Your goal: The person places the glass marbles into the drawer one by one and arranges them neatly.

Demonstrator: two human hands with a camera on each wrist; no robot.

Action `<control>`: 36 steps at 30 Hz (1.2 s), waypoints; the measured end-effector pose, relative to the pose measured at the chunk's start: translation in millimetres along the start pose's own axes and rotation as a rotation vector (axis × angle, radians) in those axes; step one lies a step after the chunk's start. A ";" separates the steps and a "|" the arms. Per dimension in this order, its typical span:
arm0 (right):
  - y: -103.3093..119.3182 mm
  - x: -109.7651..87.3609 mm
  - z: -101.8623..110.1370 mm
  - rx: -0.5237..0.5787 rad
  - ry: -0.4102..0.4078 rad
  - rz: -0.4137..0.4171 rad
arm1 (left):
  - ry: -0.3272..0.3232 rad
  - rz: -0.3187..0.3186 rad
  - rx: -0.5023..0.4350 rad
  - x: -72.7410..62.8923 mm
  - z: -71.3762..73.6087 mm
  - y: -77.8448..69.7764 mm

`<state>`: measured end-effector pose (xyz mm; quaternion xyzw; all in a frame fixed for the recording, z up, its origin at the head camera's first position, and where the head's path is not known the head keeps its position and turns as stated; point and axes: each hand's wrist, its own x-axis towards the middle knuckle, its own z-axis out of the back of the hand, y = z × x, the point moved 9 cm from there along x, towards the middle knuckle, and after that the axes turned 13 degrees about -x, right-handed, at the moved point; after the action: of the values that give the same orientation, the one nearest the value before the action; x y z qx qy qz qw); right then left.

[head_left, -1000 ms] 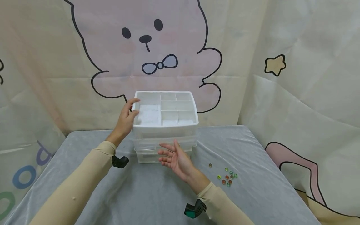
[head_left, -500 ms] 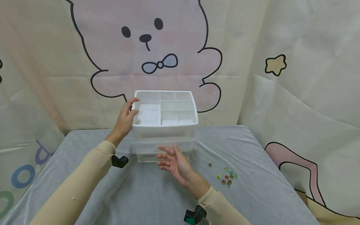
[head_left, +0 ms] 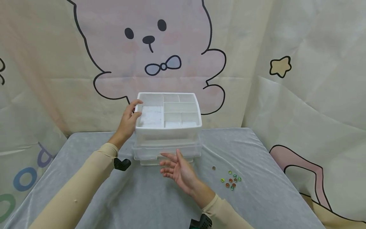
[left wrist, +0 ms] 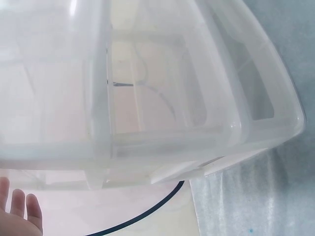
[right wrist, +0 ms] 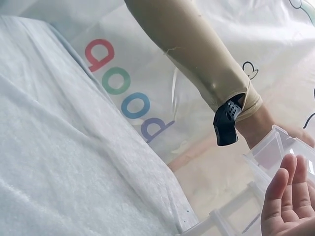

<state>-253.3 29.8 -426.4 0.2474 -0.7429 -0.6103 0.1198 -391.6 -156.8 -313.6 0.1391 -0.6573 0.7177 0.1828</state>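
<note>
Left hand [head_left: 125,121] clamped on the organizer [head_left: 168,129]: brace it. Right hand [head_left: 181,173], thumb apart: guide the drawer [head_left: 155,151] below squarely.

Pink cartoon bear [head_left: 160,47] and yellow star [head_left: 280,66] on pale backdrop [head_left: 320,73]

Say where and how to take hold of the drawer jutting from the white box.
Probably by the middle of its front edge, from the person's side: the drawer juts out of the white box that way, exposing the edge. The right hand is close by it; the left hand holds the box's upper side.
</note>
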 end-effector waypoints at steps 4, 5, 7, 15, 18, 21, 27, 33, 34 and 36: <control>-1.9 -3.8 -0.7 -0.003 -0.003 -0.006 | 0.000 -0.009 -0.013 -0.1 -1.4 0.4; -2.6 -4.9 -0.9 -0.002 -0.002 -0.010 | 0.000 -0.011 -0.014 -0.4 -2.0 0.3; -3.4 -7.4 -1.7 -0.001 0.002 -0.014 | 0.002 -0.011 -0.013 -0.5 -2.9 1.1; -4.1 -13.4 -5.1 0.013 0.024 -0.012 | -0.006 -0.026 -0.004 0.8 -1.3 -0.3; -4.8 -16.5 -6.8 0.014 0.032 -0.017 | -0.006 -0.027 -0.004 0.2 -0.5 -2.2; -5.9 -20.2 -9.8 0.015 0.050 -0.018 | -0.004 -0.022 0.001 -0.5 0.0 -2.5; -6.9 -27.0 -14.5 0.018 0.071 -0.004 | -0.005 -0.015 -0.005 -0.7 -0.2 -1.3; -8.8 -33.9 -19.1 0.011 0.087 0.016 | -0.006 -0.032 -0.008 -0.9 0.0 -3.8; -9.2 -35.0 -20.1 0.012 0.091 0.018 | -0.006 -0.031 -0.010 -0.8 0.0 -3.7; -9.9 -37.1 -22.4 0.016 0.099 0.019 | -0.006 -0.025 -0.014 -0.9 -0.1 -3.1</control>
<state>-208.8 28.6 -426.3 0.2713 -0.7432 -0.5903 0.1600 -389.4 -156.6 -311.2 0.1481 -0.6610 0.7103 0.1911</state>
